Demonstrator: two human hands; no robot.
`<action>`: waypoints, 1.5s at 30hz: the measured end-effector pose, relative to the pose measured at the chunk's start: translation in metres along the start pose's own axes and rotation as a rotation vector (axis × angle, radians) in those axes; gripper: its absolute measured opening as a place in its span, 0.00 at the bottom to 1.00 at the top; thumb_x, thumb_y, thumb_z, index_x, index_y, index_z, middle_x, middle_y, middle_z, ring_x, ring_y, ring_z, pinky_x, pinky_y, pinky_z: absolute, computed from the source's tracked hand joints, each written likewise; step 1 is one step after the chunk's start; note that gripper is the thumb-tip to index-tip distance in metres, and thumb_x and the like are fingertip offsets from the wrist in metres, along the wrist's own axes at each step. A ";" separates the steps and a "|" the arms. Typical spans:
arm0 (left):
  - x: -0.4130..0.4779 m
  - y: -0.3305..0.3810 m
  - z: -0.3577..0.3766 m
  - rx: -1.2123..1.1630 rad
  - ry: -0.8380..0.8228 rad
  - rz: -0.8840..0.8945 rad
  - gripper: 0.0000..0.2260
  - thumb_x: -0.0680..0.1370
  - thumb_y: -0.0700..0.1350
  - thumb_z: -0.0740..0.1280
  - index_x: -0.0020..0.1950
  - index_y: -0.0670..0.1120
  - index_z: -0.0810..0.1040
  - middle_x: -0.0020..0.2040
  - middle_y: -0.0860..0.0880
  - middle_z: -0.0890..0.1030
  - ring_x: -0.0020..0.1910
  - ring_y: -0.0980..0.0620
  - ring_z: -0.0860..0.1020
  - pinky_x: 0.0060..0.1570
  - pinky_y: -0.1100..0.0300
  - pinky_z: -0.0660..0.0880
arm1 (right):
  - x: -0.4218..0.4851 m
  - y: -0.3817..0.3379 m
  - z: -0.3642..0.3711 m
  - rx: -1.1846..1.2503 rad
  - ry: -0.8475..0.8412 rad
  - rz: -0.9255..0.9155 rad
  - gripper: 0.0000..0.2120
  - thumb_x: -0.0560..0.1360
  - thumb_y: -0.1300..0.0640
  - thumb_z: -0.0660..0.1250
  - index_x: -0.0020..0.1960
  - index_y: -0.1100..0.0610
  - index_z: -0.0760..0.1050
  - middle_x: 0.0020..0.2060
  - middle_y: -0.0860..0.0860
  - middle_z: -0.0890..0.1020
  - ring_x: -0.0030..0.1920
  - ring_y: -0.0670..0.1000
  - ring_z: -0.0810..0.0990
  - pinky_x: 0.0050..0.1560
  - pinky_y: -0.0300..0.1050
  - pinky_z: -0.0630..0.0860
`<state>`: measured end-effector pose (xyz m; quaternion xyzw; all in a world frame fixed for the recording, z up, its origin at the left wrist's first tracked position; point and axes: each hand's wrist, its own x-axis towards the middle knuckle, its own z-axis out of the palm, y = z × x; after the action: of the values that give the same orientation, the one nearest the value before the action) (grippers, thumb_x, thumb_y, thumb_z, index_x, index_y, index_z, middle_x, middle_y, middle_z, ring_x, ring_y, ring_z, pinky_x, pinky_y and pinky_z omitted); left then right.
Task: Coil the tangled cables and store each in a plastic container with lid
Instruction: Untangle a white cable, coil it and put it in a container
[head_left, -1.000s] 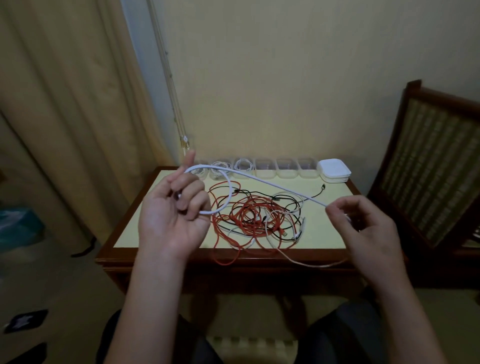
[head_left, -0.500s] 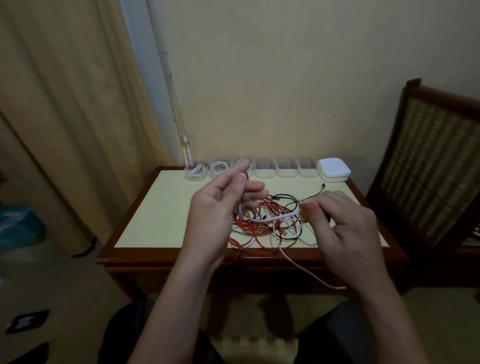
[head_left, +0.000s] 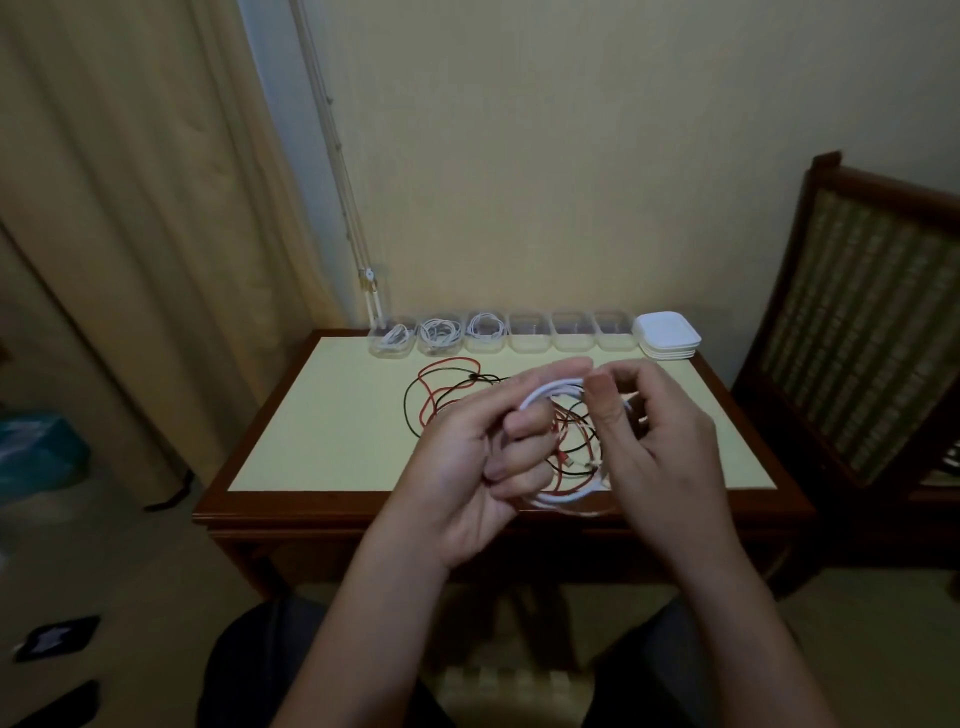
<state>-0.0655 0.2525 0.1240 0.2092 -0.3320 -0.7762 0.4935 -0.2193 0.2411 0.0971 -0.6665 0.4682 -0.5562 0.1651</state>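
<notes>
Hanging between both hands, a white cable (head_left: 546, 391) is held as a loop above the near half of the table (head_left: 332, 415). Its upper arc is pinched by the left hand (head_left: 467, 462), whose forefinger is stretched along the cable while the other fingers are curled in toward the palm. The same arc is gripped from the other side by the right hand (head_left: 662, 441), thumb and curled fingers closed round it. Only the top and bottom arcs of the loop are seen; the sides are hidden behind the hands, the turns cannot be counted, and neither plug can be made out. A tangle of red and black cables (head_left: 441, 397) is spread on the table beneath, largely covered by the hands. Along the far edge six clear plastic containers (head_left: 530, 332) are lined up; coiled white cables (head_left: 440, 332) are seen in the three on the left, and the other three appear empty, though the picture is soft there. A stack of white lids (head_left: 667, 335) is set just beside the row's right end. A wooden chair (head_left: 857, 322) is cut off by the right edge, and a curtain (head_left: 130, 208) by the left.
</notes>
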 end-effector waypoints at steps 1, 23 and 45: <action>0.000 0.002 0.000 -0.039 0.000 0.000 0.18 0.80 0.46 0.60 0.65 0.39 0.80 0.30 0.53 0.62 0.23 0.59 0.52 0.22 0.65 0.48 | -0.001 -0.001 0.000 0.029 -0.031 0.011 0.20 0.82 0.41 0.59 0.45 0.54 0.78 0.34 0.44 0.78 0.35 0.43 0.76 0.36 0.36 0.69; 0.010 -0.010 0.006 -0.097 0.270 0.218 0.13 0.84 0.46 0.60 0.57 0.40 0.79 0.27 0.53 0.55 0.20 0.60 0.56 0.19 0.67 0.54 | -0.008 -0.005 0.014 0.075 -0.007 0.043 0.24 0.82 0.44 0.59 0.34 0.58 0.66 0.26 0.52 0.68 0.29 0.44 0.65 0.30 0.43 0.63; -0.013 0.053 -0.039 -0.623 0.483 0.562 0.19 0.72 0.39 0.58 0.59 0.39 0.82 0.28 0.53 0.61 0.22 0.58 0.56 0.23 0.67 0.54 | 0.001 0.049 -0.034 -0.085 0.005 0.159 0.08 0.76 0.55 0.73 0.40 0.46 0.78 0.36 0.44 0.82 0.37 0.48 0.77 0.34 0.32 0.69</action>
<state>-0.0014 0.2365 0.1355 0.1281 -0.0034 -0.6046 0.7862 -0.2712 0.2259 0.0720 -0.6321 0.5435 -0.5225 0.1791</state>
